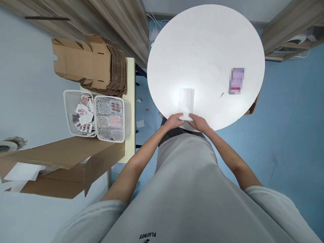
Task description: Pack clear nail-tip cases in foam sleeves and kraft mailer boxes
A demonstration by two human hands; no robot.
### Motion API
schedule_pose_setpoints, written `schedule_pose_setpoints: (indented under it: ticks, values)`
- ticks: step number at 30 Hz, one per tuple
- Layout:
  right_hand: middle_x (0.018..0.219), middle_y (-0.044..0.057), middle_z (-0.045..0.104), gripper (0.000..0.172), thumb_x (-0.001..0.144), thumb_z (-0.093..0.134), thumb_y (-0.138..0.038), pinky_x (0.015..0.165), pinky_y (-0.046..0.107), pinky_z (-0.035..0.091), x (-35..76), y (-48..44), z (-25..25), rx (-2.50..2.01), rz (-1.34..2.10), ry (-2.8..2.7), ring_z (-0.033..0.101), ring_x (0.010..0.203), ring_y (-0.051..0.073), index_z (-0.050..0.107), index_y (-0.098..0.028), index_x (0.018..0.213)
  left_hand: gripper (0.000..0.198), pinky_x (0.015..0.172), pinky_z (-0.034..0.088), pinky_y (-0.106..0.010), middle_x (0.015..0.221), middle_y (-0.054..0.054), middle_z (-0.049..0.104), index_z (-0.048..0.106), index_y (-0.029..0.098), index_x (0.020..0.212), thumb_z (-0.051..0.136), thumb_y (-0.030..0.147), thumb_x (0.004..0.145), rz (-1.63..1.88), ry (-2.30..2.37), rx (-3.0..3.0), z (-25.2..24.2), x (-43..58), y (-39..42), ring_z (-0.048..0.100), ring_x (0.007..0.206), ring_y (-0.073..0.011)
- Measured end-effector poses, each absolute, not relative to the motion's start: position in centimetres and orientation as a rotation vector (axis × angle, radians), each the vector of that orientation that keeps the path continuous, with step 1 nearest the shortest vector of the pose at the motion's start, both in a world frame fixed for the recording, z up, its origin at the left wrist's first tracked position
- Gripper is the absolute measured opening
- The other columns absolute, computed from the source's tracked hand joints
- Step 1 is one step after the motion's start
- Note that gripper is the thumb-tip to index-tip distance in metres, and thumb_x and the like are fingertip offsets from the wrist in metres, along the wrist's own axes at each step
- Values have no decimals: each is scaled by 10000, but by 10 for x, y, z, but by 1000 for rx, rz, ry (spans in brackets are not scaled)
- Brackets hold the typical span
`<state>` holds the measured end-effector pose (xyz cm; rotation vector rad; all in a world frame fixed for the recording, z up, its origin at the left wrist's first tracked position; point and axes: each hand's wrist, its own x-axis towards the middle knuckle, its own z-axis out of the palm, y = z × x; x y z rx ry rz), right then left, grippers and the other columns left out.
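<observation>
Grey shirt [187, 182] up front, white sheet [186, 99] pinched at the rim of a round table [207, 40]

Down past the shirt, and it's all happening at the near edge! Left hand [174, 121] takes one side of the sheet, right hand [199, 123] the other, fingers bent over the near end and thumbs tucked in close, so both look to be gripping it. How firmly? Can't tell from up here.

So where do we stand? Early on, by my reading. Just between the hands the near end looks thicker and whiter, as if doubled over or rolled, and that much seems done. Beyond the fingertips the rest stretches away flat across the tabletop, so most of the length looks unworked. Whether anything sits inside that thicker end, nobody can say from this angle.

Off to the right on the same table, well apart from the hands, lies a blurred purple item [237, 81], untouched.

And over on the left flank, a side table [130, 135] carries a stack of flattened cardboard [83, 64], a basket of loose cards [66, 108] and, right beside it, a basket of clear packs [110, 140]. Nearer the person, an open cardboard box [50, 152] shows white material inside. No hand on any of those!
</observation>
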<state>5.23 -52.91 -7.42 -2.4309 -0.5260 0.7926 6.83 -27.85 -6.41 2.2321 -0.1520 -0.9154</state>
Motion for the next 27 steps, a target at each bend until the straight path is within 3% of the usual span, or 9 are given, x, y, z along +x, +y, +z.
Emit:
schedule_pose_setpoints:
  ticks: [2, 5, 10, 12, 14, 17, 20, 23, 27]
  values:
    - [1549, 172, 729, 504, 1184, 421, -458, 1121, 526, 612, 65, -525, -73, -2450, 821, -408, 727, 1368, 367, 600, -182, 1566, 440, 1203, 535, -400, 1481, -143, 781, 768, 170, 1423, 623, 402, 1078, -919, -69, 2222, -63, 82, -279, 732, 1372, -328]
    - [1365, 191, 785, 464, 1199, 404, -469, 972, 483, 634, 84, -515, -74, -2510, 845, -235, 771, 1162, 364, 662, -159, 1427, 439, 985, 571, -405, 1141, -164, 846, 817, 162, 1098, 517, 479, 1150, -930, -4, 2283, -67, 100, -281, 778, 1070, -332]
    - [1278, 184, 743, 366, 1179, 481, -488, 870, 464, 624, 106, -501, -82, -2613, 839, -12, 743, 1026, 343, 719, -216, 1119, 298, 928, 526, -390, 1015, -136, 803, 738, 202, 884, 628, 366, 1107, -882, 146, 2369, -79, 111, -292, 729, 1007, -305]
    - [1293, 196, 731, 321, 1158, 531, -473, 896, 492, 626, 114, -497, -84, -2639, 785, 39, 722, 1093, 368, 715, -211, 1185, 265, 937, 539, -417, 1039, -141, 793, 746, 204, 927, 639, 369, 1104, -883, 214, 2388, -81, 113, -297, 724, 1025, -320]
    - [1416, 240, 688, 340, 1139, 562, -402, 997, 545, 611, 120, -492, -84, -2668, 671, -7, 675, 1255, 405, 674, -165, 1354, 166, 974, 561, -452, 1212, -167, 779, 762, 190, 1099, 698, 341, 1071, -827, 246, 2439, -82, 118, -301, 720, 1117, -344]
    - [1596, 255, 609, 408, 1115, 492, -211, 1187, 588, 525, 126, -485, -82, -2676, 559, -214, 566, 1476, 406, 609, -135, 1498, 385, 1141, 547, -501, 1540, -209, 659, 691, 161, 1390, 710, 148, 1006, -680, 34, 2525, -83, 126, -307, 643, 1389, -376]
    - [1551, 216, 676, 467, 1089, 364, -101, 1217, 564, 518, 123, -484, -83, -2620, 616, -363, 616, 1447, 361, 656, -155, 1449, 478, 1308, 459, -498, 1538, -207, 678, 682, 137, 1411, 496, -4, 994, -697, -322, 2489, -87, 131, -309, 542, 1577, -340]
    - [1631, 210, 640, 497, 1100, 349, -135, 1239, 547, 526, 112, -491, -90, -2549, 623, -414, 603, 1509, 343, 623, -141, 1516, 555, 1347, 448, -505, 1613, -227, 641, 607, 102, 1525, 523, 44, 980, -730, -437, 2433, -90, 126, -303, 495, 1648, -340]
    - [1858, 216, 363, 615, 1092, 567, -287, 1348, 597, 427, 93, -505, -102, -2513, 585, -513, 356, 1732, 379, 488, -111, 1676, 817, 1392, 393, -546, 1799, -229, 463, 461, 107, 1687, 745, 215, 928, -743, -532, 2442, -92, 114, -289, 412, 1711, -386]
